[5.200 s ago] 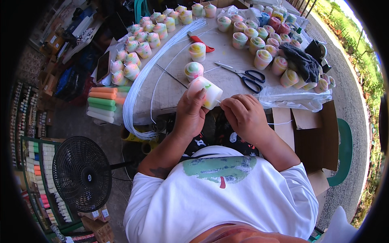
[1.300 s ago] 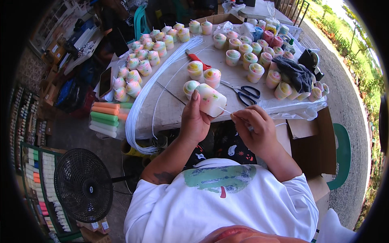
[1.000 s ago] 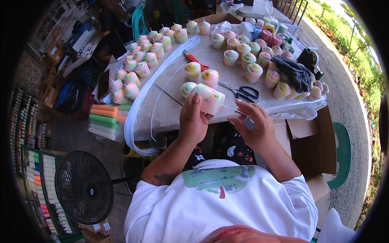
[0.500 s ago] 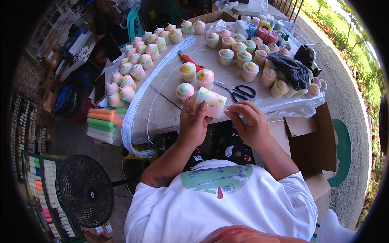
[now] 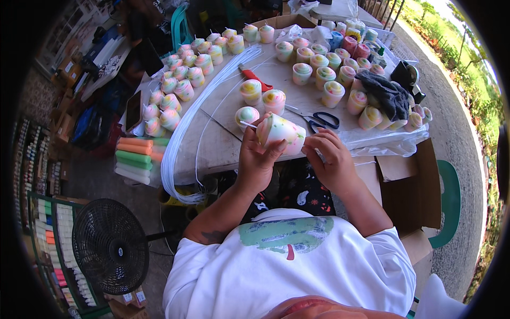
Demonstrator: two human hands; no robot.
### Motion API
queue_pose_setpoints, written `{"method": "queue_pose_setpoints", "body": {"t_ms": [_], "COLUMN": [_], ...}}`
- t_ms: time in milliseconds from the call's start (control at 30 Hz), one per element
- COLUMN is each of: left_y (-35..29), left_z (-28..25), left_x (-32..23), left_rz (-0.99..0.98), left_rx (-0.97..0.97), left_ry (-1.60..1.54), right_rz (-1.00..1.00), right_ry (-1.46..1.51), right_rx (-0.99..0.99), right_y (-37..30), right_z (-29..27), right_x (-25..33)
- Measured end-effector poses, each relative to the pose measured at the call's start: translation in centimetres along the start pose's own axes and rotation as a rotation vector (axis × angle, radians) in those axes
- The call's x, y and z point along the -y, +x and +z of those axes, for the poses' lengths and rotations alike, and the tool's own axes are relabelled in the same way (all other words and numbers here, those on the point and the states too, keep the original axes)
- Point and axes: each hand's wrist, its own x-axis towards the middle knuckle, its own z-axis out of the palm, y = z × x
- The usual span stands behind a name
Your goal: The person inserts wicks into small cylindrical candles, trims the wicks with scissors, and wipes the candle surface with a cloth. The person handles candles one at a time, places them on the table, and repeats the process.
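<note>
Candle [image 5: 282,134] turned in gripping left hand [image 5: 257,164], wick [image 5: 247,124] now showing, right hand [image 5: 331,154] beside, hold unclear

Candle workshop, with rows of multicoloured candles [image 5: 195,76], a wick bundle [image 5: 180,125] and scissors [image 5: 313,120] on a table [image 5: 220,149]

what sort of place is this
Probably a small candle-making workshop, semi-open to the outdoors: many swirl-topped candles crowd the table, along with a bundle of white wick-like strands and scissors.

On the table [image 5: 218,151], strands [image 5: 183,123] lie left and scissors [image 5: 309,119] right of the held candle [image 5: 280,134]
</note>
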Motion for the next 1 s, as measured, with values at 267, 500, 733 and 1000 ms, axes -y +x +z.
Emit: {"method": "queue_pose_setpoints", "body": {"t_ms": [267,500,733,1000], "left_y": [-0.7,0.9,-4.3,0.3], "left_z": [0.4,-6.6,-20.9,-29.5], "left_x": [0.0,-8.7,-17.8,-24.8], "left_rz": [-0.016,0.25,0.311,0.353], "left_rx": [0.015,-0.301,-0.687,-0.956], "left_ry": [0.047,0.053,0.269,0.69], "right_rz": [0.118,0.161,0.337,0.359], "right_ry": [-0.011,-0.249,-0.488,-0.631], "right_rx": [0.036,0.083,0.121,0.071], "right_y": [-0.3,-1.9,-5.2,-3.9], "right_z": [1.9,-1.0,-5.5,-6.1], "right_x": [1.0,-0.7,-4.7,-6.6]}}
